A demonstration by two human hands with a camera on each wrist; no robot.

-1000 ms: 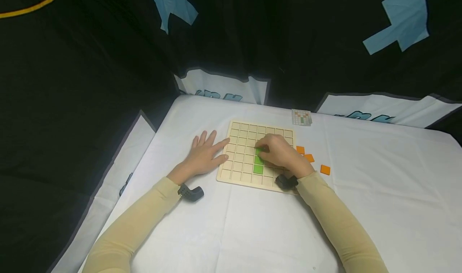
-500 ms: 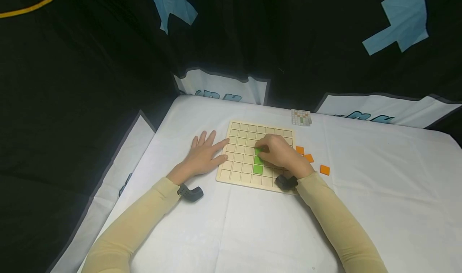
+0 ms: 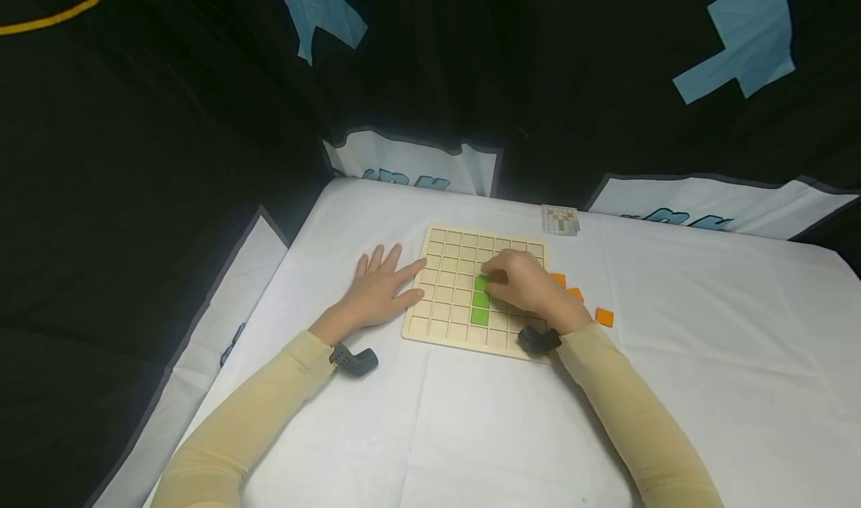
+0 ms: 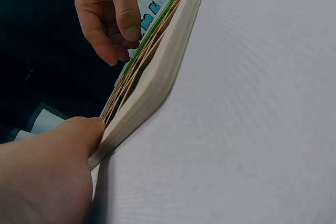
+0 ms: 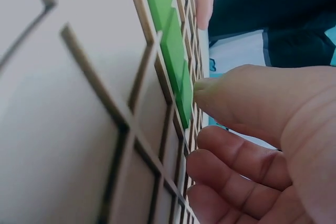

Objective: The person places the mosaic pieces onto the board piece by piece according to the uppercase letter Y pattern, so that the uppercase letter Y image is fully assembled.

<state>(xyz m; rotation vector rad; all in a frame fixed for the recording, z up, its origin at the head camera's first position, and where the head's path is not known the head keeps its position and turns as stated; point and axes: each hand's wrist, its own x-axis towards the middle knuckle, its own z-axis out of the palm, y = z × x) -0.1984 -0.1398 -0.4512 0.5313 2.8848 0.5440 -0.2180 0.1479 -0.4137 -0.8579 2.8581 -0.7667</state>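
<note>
A light wooden grid board [image 3: 440, 295] lies on the white-covered table. Three green square tiles sit in one column of its cells, including the front tile [image 3: 480, 316] and the middle tile [image 3: 480, 299]. Over the upper tile is my right hand [image 3: 528, 284], its fingers loosely bent. In the right wrist view, the thumb [image 5: 210, 93] is close beside the farthest green tile [image 5: 185, 98], and nothing shows between thumb and fingers. My left hand [image 3: 377, 291] lies with fingers spread, its index fingertip and thumb touching the board's left edge.
Orange square tiles lie right of the board, partly behind the right hand; one orange tile [image 3: 604, 317] is farther right. A small printed grid card [image 3: 560, 220] lies near the table's back edge. Dark curtain [image 3: 430, 60] hangs behind the table [image 3: 706, 358].
My right hand has drawn slightly to the right off the green tiles, so more of the middle and upper ones shows. The left hand stays at the board's edge.
</note>
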